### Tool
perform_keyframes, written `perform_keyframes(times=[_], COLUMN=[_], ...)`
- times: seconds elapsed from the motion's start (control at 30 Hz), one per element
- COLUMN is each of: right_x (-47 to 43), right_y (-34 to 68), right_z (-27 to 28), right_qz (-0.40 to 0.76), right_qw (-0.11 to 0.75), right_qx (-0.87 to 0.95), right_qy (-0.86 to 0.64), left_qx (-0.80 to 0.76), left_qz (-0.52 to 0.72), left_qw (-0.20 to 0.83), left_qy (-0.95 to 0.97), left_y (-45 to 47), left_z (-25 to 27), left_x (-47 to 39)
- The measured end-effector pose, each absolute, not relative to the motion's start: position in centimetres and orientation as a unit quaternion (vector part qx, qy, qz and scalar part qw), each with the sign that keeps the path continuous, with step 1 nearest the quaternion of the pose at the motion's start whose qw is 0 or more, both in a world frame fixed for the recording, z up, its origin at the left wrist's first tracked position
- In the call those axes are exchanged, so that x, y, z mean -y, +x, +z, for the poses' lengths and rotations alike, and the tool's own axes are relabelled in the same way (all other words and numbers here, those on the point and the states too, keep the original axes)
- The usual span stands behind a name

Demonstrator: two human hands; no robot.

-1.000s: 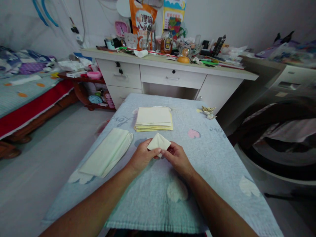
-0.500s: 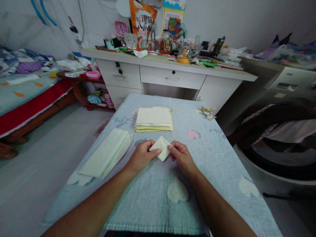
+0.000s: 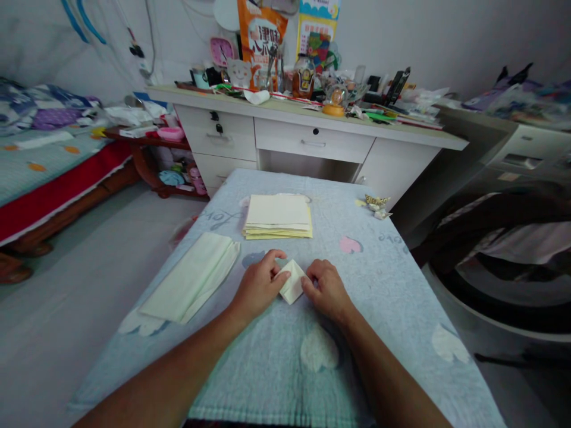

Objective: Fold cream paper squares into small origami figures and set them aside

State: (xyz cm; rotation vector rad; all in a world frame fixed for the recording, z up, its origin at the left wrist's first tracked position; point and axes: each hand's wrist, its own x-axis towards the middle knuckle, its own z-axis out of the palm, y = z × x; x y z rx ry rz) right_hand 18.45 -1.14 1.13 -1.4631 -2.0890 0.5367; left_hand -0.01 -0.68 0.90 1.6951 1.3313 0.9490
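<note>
Far orange bag (image 3: 263,40) bears Chinese characters; left hand (image 3: 262,280) and right hand (image 3: 329,291) touch folded paper (image 3: 293,288) edges, grips unclear.

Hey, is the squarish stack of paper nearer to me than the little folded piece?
No, the stack lies beyond the folded piece, on the side toward the desk.

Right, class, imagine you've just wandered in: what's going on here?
A person has both bare hands at a small folded paper: the left hand has its thumb on one side, the right hand is at the other. Farther back on the patterned cloth lies a paper stack; a longer, pale folded piece lies leftward.
</note>
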Motion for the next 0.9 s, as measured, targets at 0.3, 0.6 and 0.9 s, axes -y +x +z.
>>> perform_keyframes(times=[0.3,0.6,0.9], right_x=[1.3,1.2,1.9], right_y=[18.4,18.1,17.7], right_z=[0.4,0.4,0.4], right_qz=[0.087,0.113,0.082], right_qw=[0.179,0.175,0.132], right_qx=[0.764,0.839,0.842], right_qy=[-0.614,-0.502,-0.516], left_qx=[-0.488,-0.377,-0.414], left_qz=[0.251,0.158,0.084], left_qw=[0.113,0.072,0.048], left_qy=[0.828,0.910,0.905], left_y=[0.2,0.6,1.3], left_z=[1.2,1.0,1.1], left_x=[1.1,3.3,4.2])
